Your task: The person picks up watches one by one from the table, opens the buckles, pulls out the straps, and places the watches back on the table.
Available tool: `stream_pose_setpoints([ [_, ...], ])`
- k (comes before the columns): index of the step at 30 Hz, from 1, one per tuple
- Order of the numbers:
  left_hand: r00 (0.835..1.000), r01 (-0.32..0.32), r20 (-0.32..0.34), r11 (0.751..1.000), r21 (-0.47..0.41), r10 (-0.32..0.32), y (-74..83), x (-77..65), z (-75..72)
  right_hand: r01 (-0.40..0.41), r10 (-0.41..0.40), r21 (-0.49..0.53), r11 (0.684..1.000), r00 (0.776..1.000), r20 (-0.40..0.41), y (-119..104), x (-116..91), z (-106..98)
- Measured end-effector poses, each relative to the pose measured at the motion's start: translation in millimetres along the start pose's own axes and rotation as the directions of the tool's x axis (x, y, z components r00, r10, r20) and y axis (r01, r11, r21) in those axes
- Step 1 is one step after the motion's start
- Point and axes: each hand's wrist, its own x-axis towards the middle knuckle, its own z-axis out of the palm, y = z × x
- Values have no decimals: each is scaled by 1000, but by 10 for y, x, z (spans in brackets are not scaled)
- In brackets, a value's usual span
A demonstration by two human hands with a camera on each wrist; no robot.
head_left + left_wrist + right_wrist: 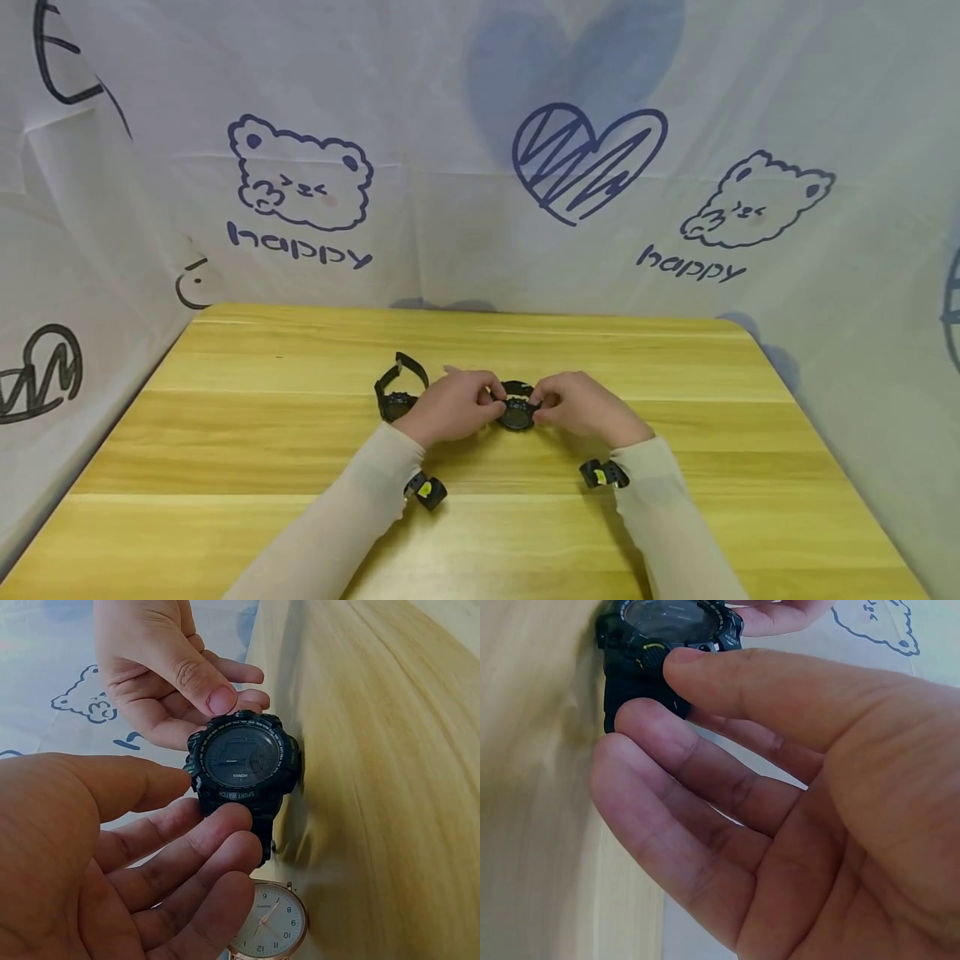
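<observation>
A black digital sports watch [516, 415] is between my two hands, its dial up towards me and its strap behind. My left hand [457, 406] holds one side of its case, thumb at the edge and fingers bent beneath. On the opposite side, my right hand [588, 410] pinches it, the thumb pressed near the case buttons. The left wrist view shows the watch face [240, 756] close up, with the right thumb at its rim. Part of the strap is hidden by fingers.
Left of my left hand, another black watch [397, 406] rests on the wooden table [225, 450] with its strap looped up. A rose-gold watch with a white dial [268, 919] lies near the left fingers. A printed cloth [442, 217] hangs behind the table.
</observation>
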Motion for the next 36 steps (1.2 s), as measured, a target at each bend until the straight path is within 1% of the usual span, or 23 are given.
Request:
stream_pose_setpoints([
  [10,1000,7,-8,1000,-7,-7,-11,-22,-18,35,-35,-13,999,999,-13,-39,6,-15],
  [15,1000,9,-9,1000,-28,-9,3,-34,-25,28,-29,-18,999,999,-41,-51,-9,-26],
  [17,999,3,-35,999,-37,-4,2,-30,-36,26,-27,-13,1000,998,-63,-55,-27,-41],
  [19,996,-11,-84,999,-51,7,-3,-30,-63,34,-35,-11,999,995,-91,-63,-46,-59],
  [20,993,-21,-118,998,-59,14,-1,-40,-89,41,-42,-9,999,993,-107,-77,-58,-68],
  [22,979,-44,-200,996,-81,27,15,-82,-172,67,-69,-14,998,987,-143,-121,-86,-88],
  [24,960,-52,-278,992,-113,19,46,-156,-281,100,-104,-29,995,978,-182,-191,-112,-105],
  [26,940,-52,-342,989,-139,1,89,-244,-399,139,-146,-49,989,964,-224,-285,-149,-125],
  [29,918,-26,-394,986,-164,-41,142,-354,-535,205,-221,-84,975,931,-290,-414,-203,-138],
  [31,912,-5,-404,986,-168,-65,178,-401,-593,240,-262,-106,965,907,-330,-485,-236,-136],
  [33,913,20,-399,985,-172,-88,202,-423,-625,264,-295,-134,955,885,-360,-541,-268,-130],
  [36,923,49,-370,984,-169,-110,232,-433,-650,287,-337,-183,940,858,-388,-600,-308,-124],
])
